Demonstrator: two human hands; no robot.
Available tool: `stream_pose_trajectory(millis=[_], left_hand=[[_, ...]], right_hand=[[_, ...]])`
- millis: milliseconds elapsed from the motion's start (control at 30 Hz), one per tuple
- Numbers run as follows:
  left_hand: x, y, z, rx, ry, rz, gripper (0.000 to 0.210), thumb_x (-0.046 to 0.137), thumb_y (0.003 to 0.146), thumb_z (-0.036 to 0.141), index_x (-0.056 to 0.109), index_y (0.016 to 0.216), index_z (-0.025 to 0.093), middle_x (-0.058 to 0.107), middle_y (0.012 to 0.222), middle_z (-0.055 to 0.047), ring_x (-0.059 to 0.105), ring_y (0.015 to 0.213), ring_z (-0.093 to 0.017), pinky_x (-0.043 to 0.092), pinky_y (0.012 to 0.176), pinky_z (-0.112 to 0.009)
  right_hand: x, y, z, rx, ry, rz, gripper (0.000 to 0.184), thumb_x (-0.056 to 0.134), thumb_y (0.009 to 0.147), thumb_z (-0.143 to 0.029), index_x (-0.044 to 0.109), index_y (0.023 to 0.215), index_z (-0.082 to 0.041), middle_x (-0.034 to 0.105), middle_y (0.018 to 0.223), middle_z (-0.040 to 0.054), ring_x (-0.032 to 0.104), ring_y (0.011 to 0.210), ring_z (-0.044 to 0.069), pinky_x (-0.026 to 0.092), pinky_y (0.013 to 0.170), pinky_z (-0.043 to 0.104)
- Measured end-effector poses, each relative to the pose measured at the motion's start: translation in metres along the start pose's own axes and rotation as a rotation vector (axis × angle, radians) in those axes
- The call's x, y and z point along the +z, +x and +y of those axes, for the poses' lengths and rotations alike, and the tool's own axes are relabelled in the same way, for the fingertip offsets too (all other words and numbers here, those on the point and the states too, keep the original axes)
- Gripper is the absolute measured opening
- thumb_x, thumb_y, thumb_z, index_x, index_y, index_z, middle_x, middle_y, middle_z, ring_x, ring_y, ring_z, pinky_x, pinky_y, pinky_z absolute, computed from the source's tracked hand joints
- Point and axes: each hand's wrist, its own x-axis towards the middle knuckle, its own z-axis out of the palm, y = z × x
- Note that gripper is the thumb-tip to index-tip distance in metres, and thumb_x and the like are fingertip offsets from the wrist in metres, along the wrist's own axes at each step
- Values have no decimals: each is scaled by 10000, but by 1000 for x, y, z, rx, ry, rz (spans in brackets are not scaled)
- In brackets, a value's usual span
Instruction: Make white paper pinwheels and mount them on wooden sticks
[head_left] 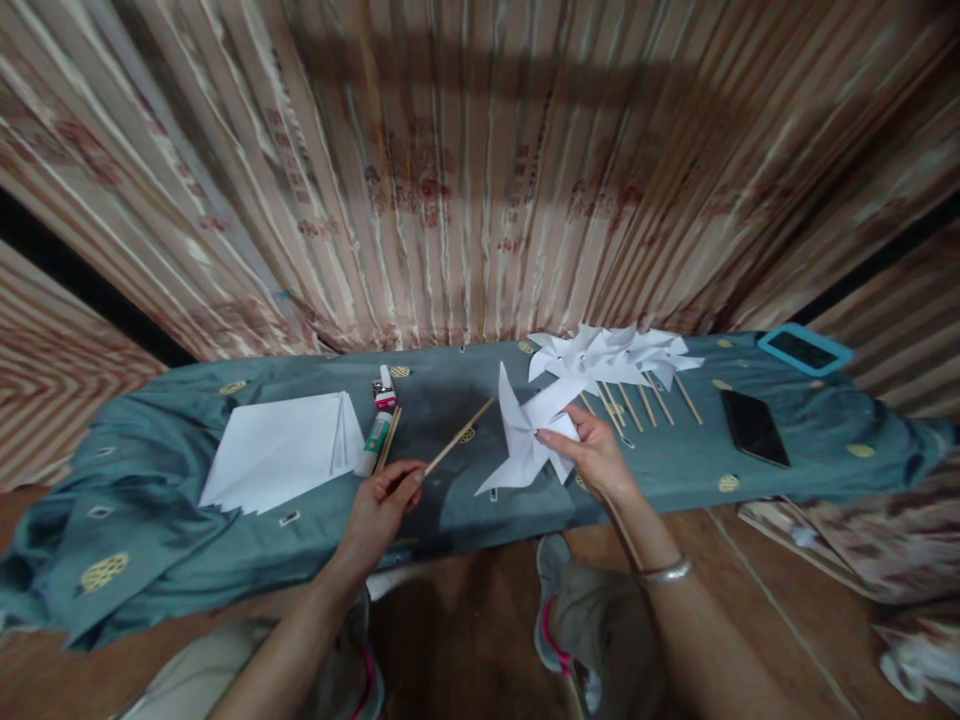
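Gripping stick [459, 436] near end with left hand [384, 502], pinwheel [523, 450] near centre with right hand [598, 455], presumably keeping it folded.

Dim light; shadow band across curtain [465, 200]; edges stretched, soft.

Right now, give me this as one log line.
left-hand grip: wooden stick | right-hand grip: paper pinwheel | contact: stick, pinwheel apart | cloth: other pinwheels, paper stack, green-white tube
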Motion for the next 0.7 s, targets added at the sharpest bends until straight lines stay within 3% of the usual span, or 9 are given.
stream_pose_trajectory(millis=[100, 167, 333, 467, 567, 700], left_hand=[[9, -18, 4, -127, -232, 2, 510, 828, 531, 454, 754, 945, 164, 698, 756, -44, 390, 509, -54, 280, 485, -206], [11, -29, 3, -195, -298, -7, 527, 857, 500, 443, 768, 943, 171, 716, 787, -64, 375, 509, -45, 282, 486, -203], [12, -47, -2, -251, -197, -94, 481, 865, 523, 456, 783, 902, 172, 726, 727, -65, 510, 590, -95, 415, 605, -229], [16, -53, -3, -302, -177, -262, 532, 873, 519, 462, 767, 961, 183, 736, 765, -59, 617, 702, -144, 467, 706, -262], [26, -49, -4, -274, -188, -364, 525, 870, 526, 453, 759, 958, 175, 727, 773, -53, 620, 669, -144, 476, 688, -272], [44, -32, 2, -126, -158, -322, 360, 805, 584, 474, 734, 717, 148, 659, 613, -28, 563, 567, -142, 454, 582, -267]], right_hand=[[5, -10, -2, 92, 14, -126, 432, 875, 546, -293, 696, 928, -201, 761, 809, -2, 671, 638, 145, 530, 633, 253], [11, -15, -2, 132, 31, -209, 443, 873, 555, -276, 691, 952, -203, 758, 824, -5, 672, 651, 138, 528, 629, 240], [24, -22, -3, 143, 115, -314, 460, 869, 558, -265, 685, 976, -213, 739, 792, -25, 671, 674, 132, 525, 631, 216], [25, -23, -8, 188, 155, -306, 442, 874, 532, -250, 700, 936, -210, 726, 740, -40, 657, 629, 115, 520, 595, 199], [26, -25, -8, 225, 147, -365, 426, 881, 511, -248, 714, 899, -192, 725, 727, -35, 653, 618, 109, 519, 588, 193], [34, -28, -3, 261, 100, -509, 418, 873, 534, -239, 711, 914, -177, 729, 752, -33, 654, 624, 94, 521, 612, 180]])
